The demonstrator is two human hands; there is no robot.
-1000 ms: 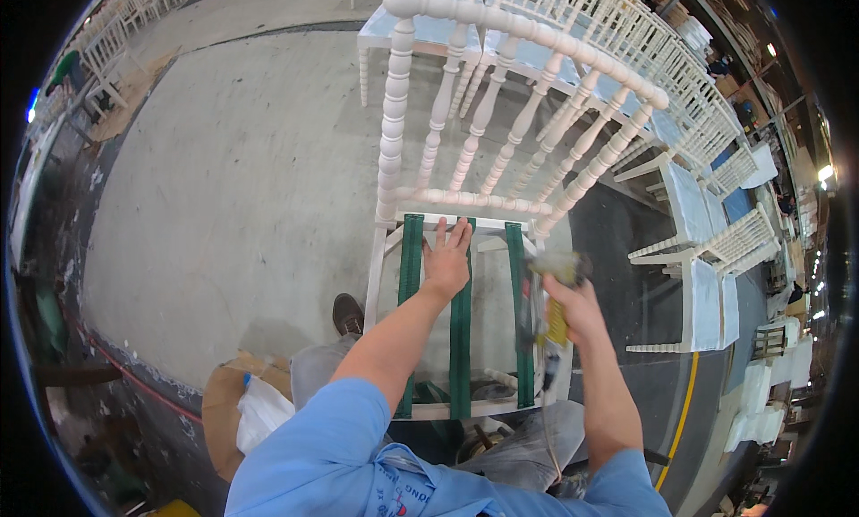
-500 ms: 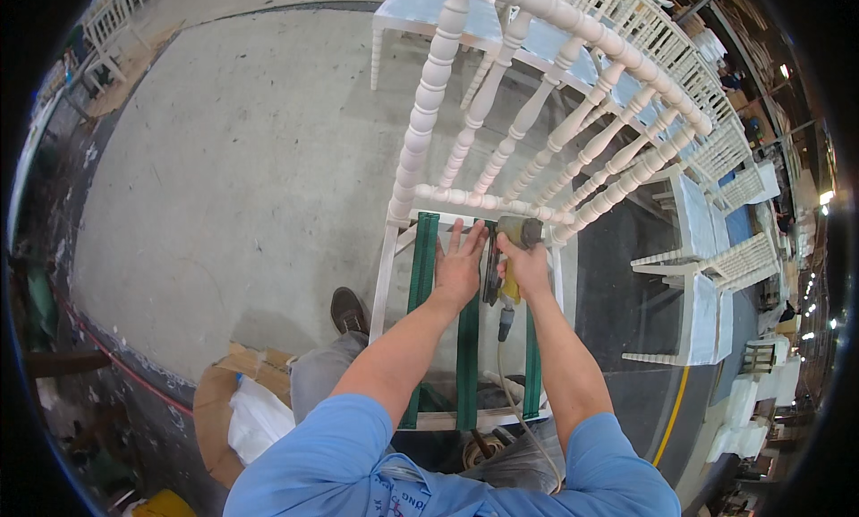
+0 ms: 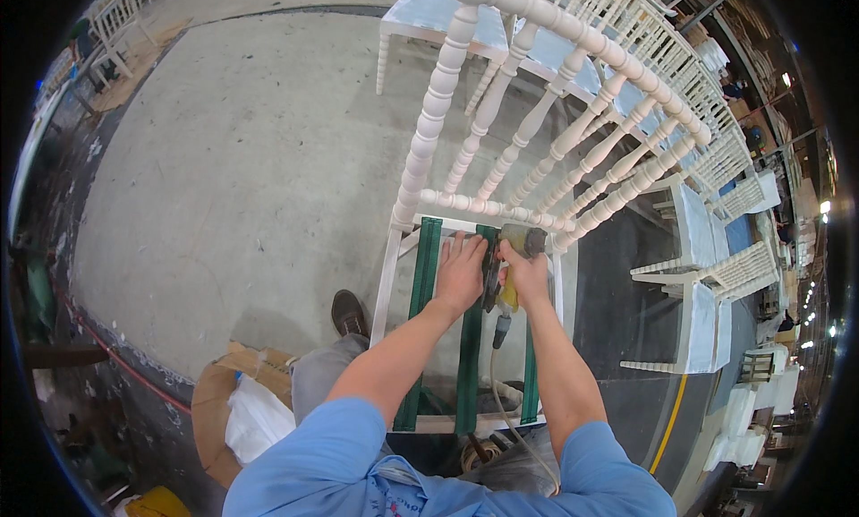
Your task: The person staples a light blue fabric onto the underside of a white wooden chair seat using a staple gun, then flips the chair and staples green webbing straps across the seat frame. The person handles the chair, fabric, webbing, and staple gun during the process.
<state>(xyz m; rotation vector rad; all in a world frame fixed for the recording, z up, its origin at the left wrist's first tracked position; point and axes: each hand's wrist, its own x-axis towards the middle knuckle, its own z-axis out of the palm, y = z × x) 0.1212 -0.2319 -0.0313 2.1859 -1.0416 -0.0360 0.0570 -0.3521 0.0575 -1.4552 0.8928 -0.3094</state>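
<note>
In front of me stands a white chair frame with a turned-spindle back, its seat crossed by green webbing straps. My right hand is wrapped round a yellow pneumatic staple gun, which is held over the rear seat rail beside the middle strap. A thin air hose runs from the gun's lower end toward me. My left hand lies with fingers stretched out at the far end of the middle strap, close to the gun's dark magazine. The gun's nose and what lies under my left fingertips are hidden.
More white spindle chairs stand behind and to the right. By my left leg sits a cardboard box with a white plastic bag in it. My shoe is left of the frame. A red hose crosses the floor at left.
My left fingers have drawn closer together on the middle strap. The staple gun has tilted slightly in my right hand, and its hose has shifted a little left.
</note>
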